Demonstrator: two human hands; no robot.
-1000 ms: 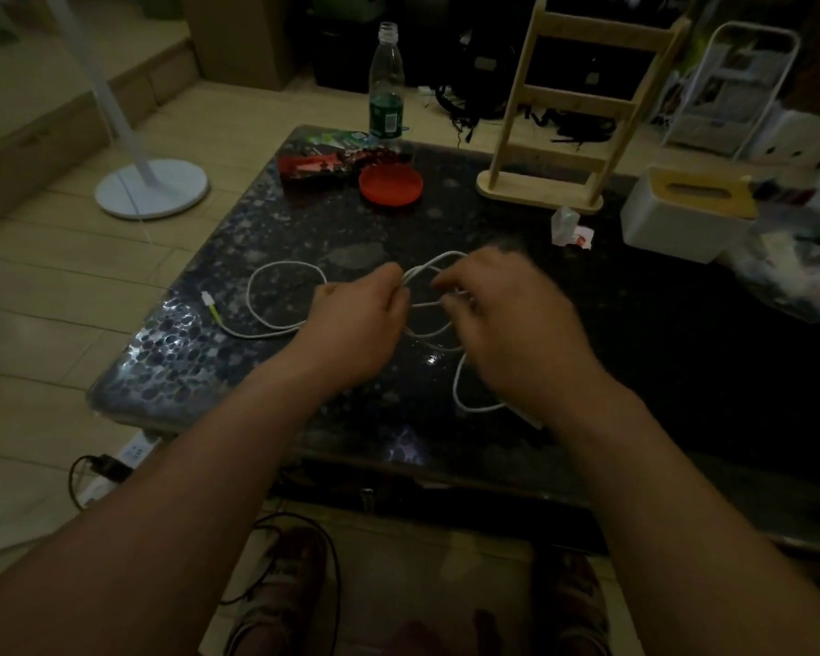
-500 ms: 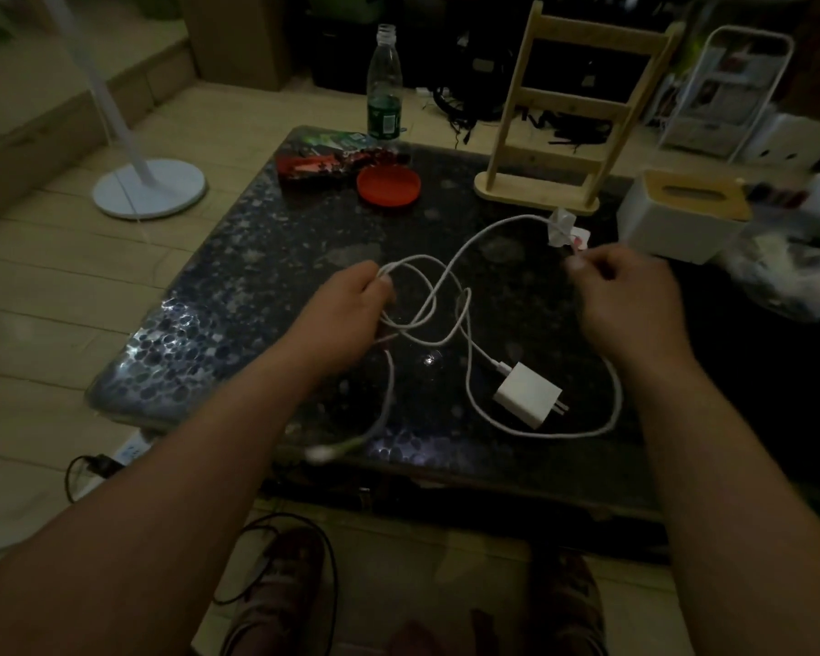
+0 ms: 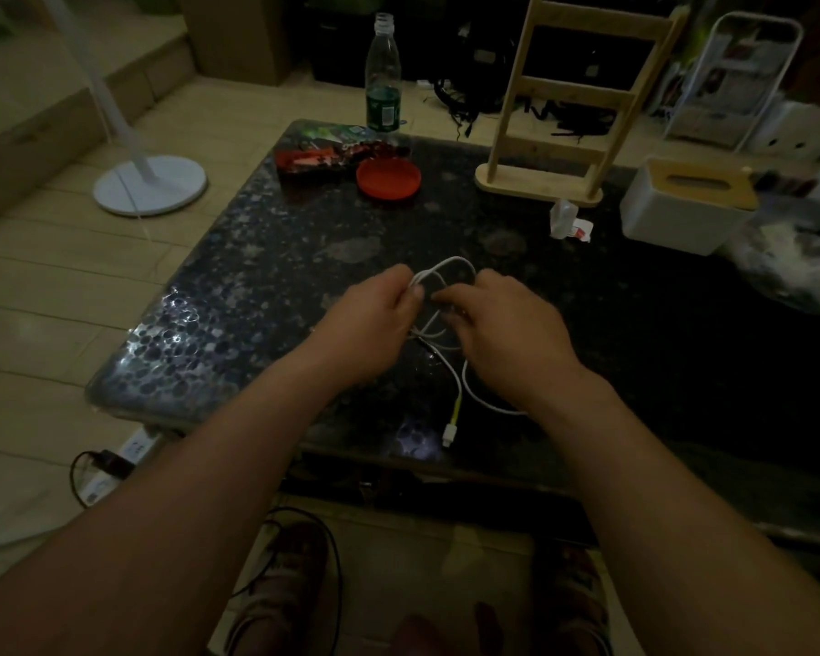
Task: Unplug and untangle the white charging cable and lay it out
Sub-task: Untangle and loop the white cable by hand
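the hands are back together over the middle of the bench point(image 3: 237, 295), where half a second ago the right hand point(image 3: 507, 333) had drawn a strand out wide and the white plug block lay in the open. now the left hand point(image 3: 375, 319) has its fingers pinched on the cable point(image 3: 453, 265) at a small loop, and the right hand's fingers close on the same bunch. the plug block is hidden. the yellow-tipped connector point(image 3: 449, 435) trails toward the near edge. the untangling looks unfinished.
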